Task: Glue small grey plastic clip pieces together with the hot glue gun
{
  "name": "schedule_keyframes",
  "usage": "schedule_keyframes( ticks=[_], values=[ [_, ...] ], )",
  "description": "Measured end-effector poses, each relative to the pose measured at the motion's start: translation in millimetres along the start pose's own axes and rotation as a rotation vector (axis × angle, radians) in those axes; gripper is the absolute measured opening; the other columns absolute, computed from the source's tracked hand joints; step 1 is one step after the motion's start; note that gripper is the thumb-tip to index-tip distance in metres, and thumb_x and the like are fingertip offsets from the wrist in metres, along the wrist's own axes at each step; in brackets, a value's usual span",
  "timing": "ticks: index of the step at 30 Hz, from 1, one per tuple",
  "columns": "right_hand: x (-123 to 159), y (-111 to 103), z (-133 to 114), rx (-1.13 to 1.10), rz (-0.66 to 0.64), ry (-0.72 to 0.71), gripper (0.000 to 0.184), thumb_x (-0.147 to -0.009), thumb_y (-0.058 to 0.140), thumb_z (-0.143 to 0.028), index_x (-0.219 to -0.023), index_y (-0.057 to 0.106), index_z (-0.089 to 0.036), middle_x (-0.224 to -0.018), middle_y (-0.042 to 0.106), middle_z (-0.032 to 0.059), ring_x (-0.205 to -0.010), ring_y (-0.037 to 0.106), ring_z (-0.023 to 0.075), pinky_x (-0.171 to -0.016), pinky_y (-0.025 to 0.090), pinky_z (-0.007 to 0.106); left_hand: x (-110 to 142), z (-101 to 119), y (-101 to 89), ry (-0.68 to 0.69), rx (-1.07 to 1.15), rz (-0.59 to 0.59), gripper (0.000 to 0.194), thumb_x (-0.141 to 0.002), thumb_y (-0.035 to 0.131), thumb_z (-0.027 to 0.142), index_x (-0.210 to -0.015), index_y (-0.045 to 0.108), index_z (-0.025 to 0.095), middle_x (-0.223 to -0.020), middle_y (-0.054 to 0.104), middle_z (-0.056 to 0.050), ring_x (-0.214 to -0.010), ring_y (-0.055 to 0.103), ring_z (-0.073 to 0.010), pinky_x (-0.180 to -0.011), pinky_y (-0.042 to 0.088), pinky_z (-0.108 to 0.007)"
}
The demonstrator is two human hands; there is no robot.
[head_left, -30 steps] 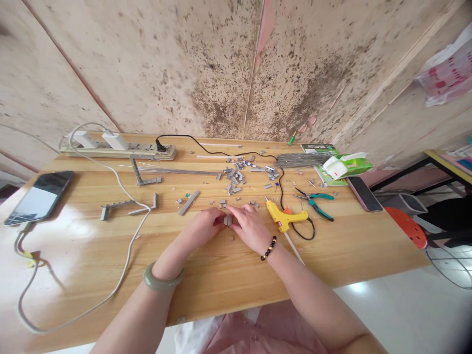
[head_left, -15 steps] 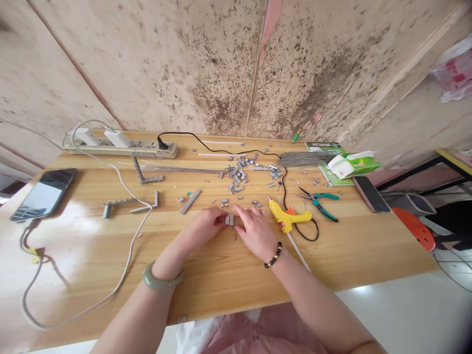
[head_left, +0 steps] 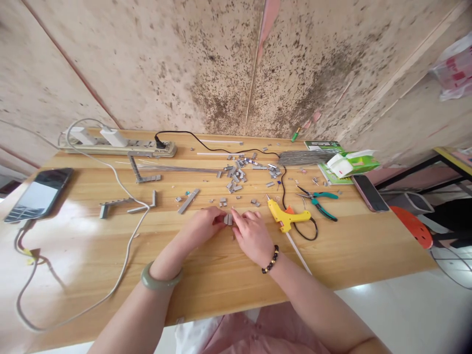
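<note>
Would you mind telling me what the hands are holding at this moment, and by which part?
Both hands pinch a small grey block on the table: left hand at its left end, right hand at its right end.

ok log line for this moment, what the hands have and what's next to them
left hand + right hand: pinching small grey pieces together | surface: wooden table | right of hands: yellow glue gun, green-handled pliers

2 bare forearms — a pale green bangle on the left wrist, a dark beaded bracelet on the right — pink clothing below.
</note>
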State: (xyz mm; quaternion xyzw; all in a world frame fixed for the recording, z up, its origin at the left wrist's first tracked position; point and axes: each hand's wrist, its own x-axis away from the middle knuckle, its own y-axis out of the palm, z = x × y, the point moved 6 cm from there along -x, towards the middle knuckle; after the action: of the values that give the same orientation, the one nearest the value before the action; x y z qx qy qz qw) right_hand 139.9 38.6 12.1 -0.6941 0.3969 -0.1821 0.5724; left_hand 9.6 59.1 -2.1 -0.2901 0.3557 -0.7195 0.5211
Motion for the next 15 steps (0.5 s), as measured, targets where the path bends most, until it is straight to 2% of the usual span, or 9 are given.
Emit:
schedule_keyframes(
  ticks=[9,15],
  values=[
    [-0.5,-2.8,-4.9,0.055,-0.003,-0.029,0.042,-0.09,0.05,-0.012,-0.132,0.046,-0.009,-0.086,0.068,0.0104,-0.091,0.052,0.0254,-0.078,0.036,0.04,0.0,2.8,-1.3,-0.006,0.003,0.015,0.007,-0.075,0.053,0.014,-0.07,0.058,0.017,-0.067,0.059,-0.002,-0.06,0.052,-0.0152,-0.057,0.036,-0.025],
    [-1.3,0.6,-1.5,0.021,0.041,-0.005,0.04,-0.09,0.049,-0.011,-0.129,0.049,-0.012,-0.09,0.069,0.0101,-0.091,0.053,0.0251,-0.081,0.037,0.04,-0.7,0.0,0.1,-0.006,0.006,0.015,0.008,-0.075,0.053,0.015,-0.072,0.061,0.017,-0.067,0.059,-0.001,-0.06,0.052,-0.0152,-0.057,0.036,-0.025]
  ],
)
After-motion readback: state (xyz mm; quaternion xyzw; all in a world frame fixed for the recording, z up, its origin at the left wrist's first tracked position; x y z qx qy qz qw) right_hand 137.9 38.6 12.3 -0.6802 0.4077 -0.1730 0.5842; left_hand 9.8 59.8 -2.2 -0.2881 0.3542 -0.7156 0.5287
